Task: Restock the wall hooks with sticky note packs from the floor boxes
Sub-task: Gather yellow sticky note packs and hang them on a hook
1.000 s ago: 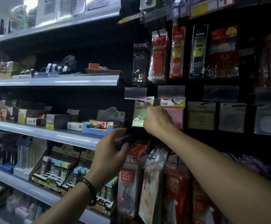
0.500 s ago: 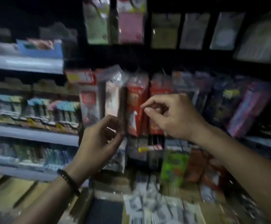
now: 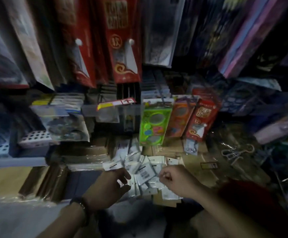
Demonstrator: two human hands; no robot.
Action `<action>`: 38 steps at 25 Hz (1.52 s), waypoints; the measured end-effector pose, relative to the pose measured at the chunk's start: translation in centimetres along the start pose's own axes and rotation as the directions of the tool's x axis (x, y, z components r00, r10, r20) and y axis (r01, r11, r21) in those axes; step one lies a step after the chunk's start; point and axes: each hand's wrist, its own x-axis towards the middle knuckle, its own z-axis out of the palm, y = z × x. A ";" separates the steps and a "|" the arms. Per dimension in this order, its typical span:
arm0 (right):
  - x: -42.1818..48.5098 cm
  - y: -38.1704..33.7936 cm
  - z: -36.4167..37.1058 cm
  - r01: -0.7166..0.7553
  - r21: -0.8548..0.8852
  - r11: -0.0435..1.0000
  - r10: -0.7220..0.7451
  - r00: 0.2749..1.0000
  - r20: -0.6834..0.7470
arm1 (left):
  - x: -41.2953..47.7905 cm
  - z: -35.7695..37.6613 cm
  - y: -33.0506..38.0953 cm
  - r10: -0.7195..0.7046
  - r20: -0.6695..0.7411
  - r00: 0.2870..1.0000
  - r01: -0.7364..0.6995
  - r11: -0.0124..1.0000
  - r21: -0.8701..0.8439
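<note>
- Sticky note packs (image 3: 145, 170): loose white pile, lower centre of frame.
- Left hand (image 3: 108, 189): fingers loosely curved, apart, over pile's left edge; holds nothing.
- Right hand (image 3: 177, 181): fingers curled at pile's right edge; blurred, cannot tell grip.

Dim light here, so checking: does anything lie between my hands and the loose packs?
Nothing visible does. The left hand and right hand are right over the packs, which lie uncovered.

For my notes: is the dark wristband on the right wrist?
No, the dark wristband is on the left wrist; the right wrist is bare.
</note>
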 end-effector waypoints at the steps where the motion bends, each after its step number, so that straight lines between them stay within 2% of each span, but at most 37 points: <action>1: 1.5 2.3 2.1 -0.062 -0.014 0.998 0.062 0.998 0.017 | 1.0 1.2 -1.1 -0.029 0.029 0.999 0.028 0.999 0.025; 4: 6.2 7.7 6.5 -0.254 -0.090 0.963 0.255 0.967 0.004 | 4.5 4.8 -3.8 -0.092 0.076 0.993 0.085 0.993 0.081; 8: 11.9 10.0 9.8 -0.367 -0.199 0.909 0.357 0.930 -0.085 | 7.1 9.2 -5.1 -0.188 0.046 0.981 0.188 0.982 0.009; 13: 16.2 10.6 15.6 -0.638 -0.099 0.763 0.637 0.769 -0.051 | 8.9 12.1 -5.4 -0.202 0.088 0.976 0.203 0.979 -0.004; 16: 17.3 10.7 18.1 -0.735 -0.014 0.678 0.729 0.675 -0.116 | 9.4 12.0 -5.2 -0.206 0.066 0.976 0.207 0.978 -0.012; 21: 18.0 9.8 20.5 -0.745 -0.142 0.652 0.667 0.652 -0.361 | 9.5 11.8 -5.5 -0.206 0.126 0.970 0.204 0.979 0.027; 23: 18.7 9.8 21.2 -0.758 -0.132 0.639 0.660 0.629 -0.411 | 9.3 11.6 -5.5 -0.184 0.123 0.975 0.185 0.983 0.003; 26: 20.0 10.3 21.9 -0.777 -0.159 0.609 0.669 0.612 -0.422 | 9.1 11.4 -5.9 -0.169 0.125 0.978 0.170 0.985 0.004; 29: 19.8 9.1 21.4 -0.791 -0.096 0.604 0.704 0.586 -0.402 | 8.9 11.4 -6.2 -0.154 0.116 0.981 0.155 0.988 -0.001; 33: 19.1 8.1 18.2 -0.780 -0.017 0.626 0.746 0.604 -0.281 | 8.8 11.2 -6.7 -0.157 0.089 0.984 0.160 0.987 -0.030; 35: 18.6 8.1 16.5 -0.753 0.054 0.655 0.735 0.620 -0.275 | 8.9 11.0 -7.1 -0.173 0.067 0.983 0.176 0.984 -0.038; 38: 17.8 8.7 14.5 -0.683 0.269 0.679 0.734 0.633 -0.245 | 9.1 10.8 -6.9 -0.179 0.027 0.983 0.180 0.983 -0.042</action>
